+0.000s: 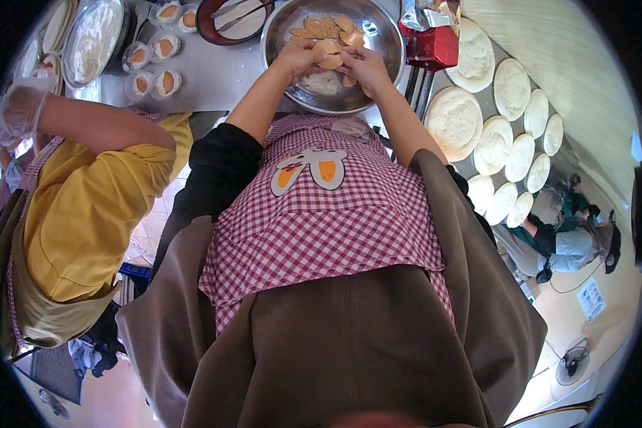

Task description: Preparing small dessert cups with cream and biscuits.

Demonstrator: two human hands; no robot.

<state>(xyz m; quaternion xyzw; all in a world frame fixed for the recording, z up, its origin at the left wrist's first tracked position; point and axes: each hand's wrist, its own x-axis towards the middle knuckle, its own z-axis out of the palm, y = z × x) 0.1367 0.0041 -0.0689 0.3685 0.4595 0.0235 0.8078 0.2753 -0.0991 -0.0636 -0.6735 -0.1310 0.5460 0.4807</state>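
Note:
Over a large steel mixing bowl (396, 44), my left hand (297, 58) and my right hand (366, 68) hold a flat orange-tan piece (327, 52) between them. A gap or crack runs across that piece near the fingertips. My fingers are closed on its two sides. Similar flat pieces (319, 28) lie in the far part of the bowl, some overlapping. Pale, crumbly or powdery stuff (322, 84) sits in its near part. What kind of food the pieces are, I cannot tell.
Left of the bowl stand a dark red bowl (205, 28) with utensils, several cups with orange-brown contents (165, 48) and a large round pan (94, 43). A red package (435, 47) and several pale flat rounds (454, 123) are at right. A co-worker in a yellow sleeve (96, 214) works close at left.

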